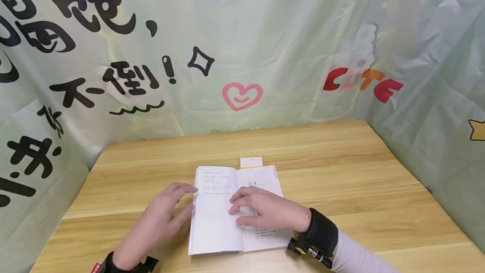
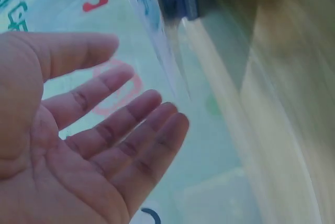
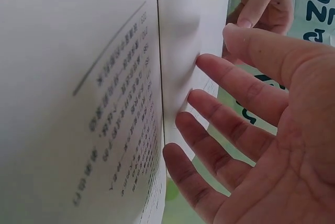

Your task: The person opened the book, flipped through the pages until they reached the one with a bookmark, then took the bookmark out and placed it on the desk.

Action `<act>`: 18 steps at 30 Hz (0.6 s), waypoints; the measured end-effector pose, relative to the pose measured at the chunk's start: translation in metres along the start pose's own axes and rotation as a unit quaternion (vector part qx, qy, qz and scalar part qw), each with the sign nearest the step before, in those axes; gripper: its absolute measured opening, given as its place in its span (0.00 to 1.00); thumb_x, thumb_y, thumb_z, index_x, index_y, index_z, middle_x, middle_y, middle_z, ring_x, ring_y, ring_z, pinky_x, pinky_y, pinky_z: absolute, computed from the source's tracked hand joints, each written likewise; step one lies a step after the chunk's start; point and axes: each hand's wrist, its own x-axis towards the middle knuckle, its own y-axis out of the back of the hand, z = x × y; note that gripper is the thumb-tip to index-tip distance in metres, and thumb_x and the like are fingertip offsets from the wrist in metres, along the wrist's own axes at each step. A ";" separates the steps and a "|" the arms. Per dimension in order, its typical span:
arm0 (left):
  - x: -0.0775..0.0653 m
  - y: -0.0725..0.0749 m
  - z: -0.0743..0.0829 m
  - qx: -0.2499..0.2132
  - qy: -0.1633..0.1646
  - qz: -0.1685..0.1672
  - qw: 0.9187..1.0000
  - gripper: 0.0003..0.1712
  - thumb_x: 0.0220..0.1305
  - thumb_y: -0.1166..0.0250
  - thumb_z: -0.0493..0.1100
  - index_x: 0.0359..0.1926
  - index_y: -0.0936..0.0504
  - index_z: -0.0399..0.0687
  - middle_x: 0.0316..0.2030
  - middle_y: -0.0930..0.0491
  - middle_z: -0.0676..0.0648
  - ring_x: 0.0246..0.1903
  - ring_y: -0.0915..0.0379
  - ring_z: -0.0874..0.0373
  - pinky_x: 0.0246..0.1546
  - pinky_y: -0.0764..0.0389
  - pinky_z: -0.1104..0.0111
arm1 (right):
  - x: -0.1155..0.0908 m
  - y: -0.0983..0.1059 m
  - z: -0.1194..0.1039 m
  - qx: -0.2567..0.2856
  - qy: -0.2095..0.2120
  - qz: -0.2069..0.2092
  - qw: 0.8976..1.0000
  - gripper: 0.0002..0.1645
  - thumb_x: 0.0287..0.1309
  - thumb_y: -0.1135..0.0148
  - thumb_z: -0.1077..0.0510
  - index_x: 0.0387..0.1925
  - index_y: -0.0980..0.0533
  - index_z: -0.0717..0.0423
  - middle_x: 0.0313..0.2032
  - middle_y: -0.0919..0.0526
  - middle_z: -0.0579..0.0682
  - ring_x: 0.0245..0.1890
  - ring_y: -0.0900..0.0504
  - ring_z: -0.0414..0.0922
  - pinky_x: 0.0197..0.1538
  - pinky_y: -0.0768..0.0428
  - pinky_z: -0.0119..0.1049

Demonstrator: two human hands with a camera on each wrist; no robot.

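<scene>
An open book (image 1: 216, 226) lies on the wooden table, its left page mostly blank below a few lines of print and its right page printed with a list. My right hand (image 1: 267, 209) reaches across the right page, relaxed fingers spread. In the right wrist view its fingertips (image 3: 188, 122) rest at the left page close to the gutter. Beside the book's left edge is my left hand (image 1: 164, 210), its fingertips right at that edge. The left wrist view shows this hand (image 2: 99, 130) with fingers apart and nothing held, the book's edge near them.
A small white card or tab (image 1: 251, 162) sticks out past the top of the book. The wooden table (image 1: 341, 167) extends around it. A printed cloth (image 1: 288, 45) with lettering and a pink heart hangs behind the table and along its sides.
</scene>
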 end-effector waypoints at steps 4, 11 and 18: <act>0.000 -0.008 0.009 0.003 -0.045 -0.018 0.999 0.21 0.56 0.30 0.42 0.52 0.19 0.48 0.54 0.25 0.45 0.51 0.27 0.55 0.47 0.23 0.59 | 0.000 0.000 -0.001 -0.003 0.001 0.000 1.000 0.15 0.62 0.38 0.46 0.45 0.17 0.47 0.52 0.24 0.44 0.53 0.28 0.38 0.58 0.32 0.35; -0.007 -0.021 0.021 0.021 -0.066 -0.080 0.994 0.27 0.60 0.33 0.50 0.61 0.23 0.55 0.65 0.35 0.44 0.63 0.40 0.51 0.54 0.29 0.57 | 0.000 0.000 0.000 -0.004 0.001 -0.002 1.000 0.15 0.62 0.38 0.46 0.46 0.18 0.46 0.53 0.24 0.45 0.54 0.29 0.39 0.59 0.33 0.36; -0.010 -0.027 0.024 0.035 -0.046 -0.121 0.991 0.27 0.64 0.38 0.54 0.64 0.26 0.57 0.68 0.39 0.45 0.66 0.44 0.51 0.58 0.33 0.56 | 0.000 0.000 0.000 -0.005 0.001 -0.003 1.000 0.15 0.63 0.39 0.45 0.46 0.18 0.46 0.53 0.25 0.45 0.54 0.29 0.39 0.63 0.36 0.39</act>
